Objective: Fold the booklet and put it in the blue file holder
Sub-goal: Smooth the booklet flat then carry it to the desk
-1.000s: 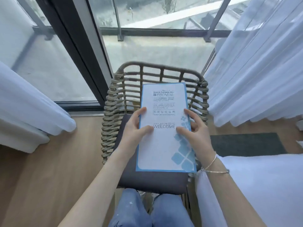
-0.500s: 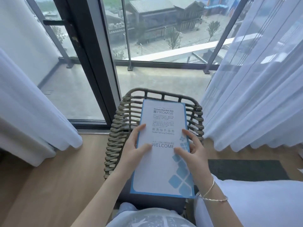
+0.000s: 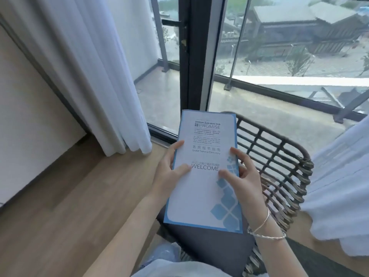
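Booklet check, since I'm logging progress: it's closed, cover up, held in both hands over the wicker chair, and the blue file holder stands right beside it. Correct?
Not quite. The head view shows no blue file holder. The rest holds: the booklet is closed, cover up, held by the left hand and right hand over the wicker chair.

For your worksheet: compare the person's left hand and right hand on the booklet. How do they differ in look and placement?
The left hand grips the booklet's left edge with a bare wrist; the right hand grips the right edge and wears thin silver bangles. The left thumb rests on plain white paper beside WELCOME; the right thumb lies by the blue diamond pattern. Both hold the closed booklet above the wicker chair, thumbs on the cover.
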{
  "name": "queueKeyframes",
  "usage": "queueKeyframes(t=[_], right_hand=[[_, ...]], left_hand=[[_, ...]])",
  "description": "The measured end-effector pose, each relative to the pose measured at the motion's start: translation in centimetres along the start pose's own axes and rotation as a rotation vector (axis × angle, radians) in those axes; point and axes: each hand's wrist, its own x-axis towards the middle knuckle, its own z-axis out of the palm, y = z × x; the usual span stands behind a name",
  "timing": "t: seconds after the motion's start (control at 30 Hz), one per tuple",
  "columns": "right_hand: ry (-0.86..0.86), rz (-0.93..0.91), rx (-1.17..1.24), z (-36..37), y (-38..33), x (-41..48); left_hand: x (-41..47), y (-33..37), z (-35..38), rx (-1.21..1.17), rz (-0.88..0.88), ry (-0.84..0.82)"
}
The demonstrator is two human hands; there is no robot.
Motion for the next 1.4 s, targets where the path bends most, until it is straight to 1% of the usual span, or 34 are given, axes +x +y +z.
queueKeyframes(t=[0.17, 0.4, 0.57, 0.77, 0.9, 1.03, 1.27, 1.4], right_hand=[[-0.277, -0.004, -0.027, 6.7, -0.1, 2.0], [-0.625, 0.044, -0.064, 17.2, 1.3, 1.8], [-0.782, 0.074, -0.090, 24.8, 2.6, 0.9], [-0.925, 0.067, -0.123, 35.4, 3.6, -1.2], [-1.032, 0.067, -0.130, 43.7, 4.3, -3.6], [-1.181, 0.074, -0.145, 51.4, 4.9, -7.4], [-1.529, 0.112, -0.232, 61.9, 7.1, -15.0], [-1.729, 0.089, -0.279, 67.8, 9.2, -19.5]], left_hand=[[-2.2, 0.5, -5.9, -0.033, 0.037, 0.289], [-7.3, 0.1, -13.8, -0.058, 0.019, 0.653], [-10.3, -0.2, -19.3, -0.093, 0.005, 0.821], [-12.7, -0.3, -28.3, -0.119, 0.038, 0.941], [-15.1, 0.5, -35.4, -0.104, 0.084, 1.045], [-19.2, 1.0, -40.7, -0.110, 0.118, 1.207], [-26.8, -1.1, -45.6, -0.178, 0.124, 1.567], [-30.3, -2.5, -48.4, -0.240, 0.112, 1.787]])
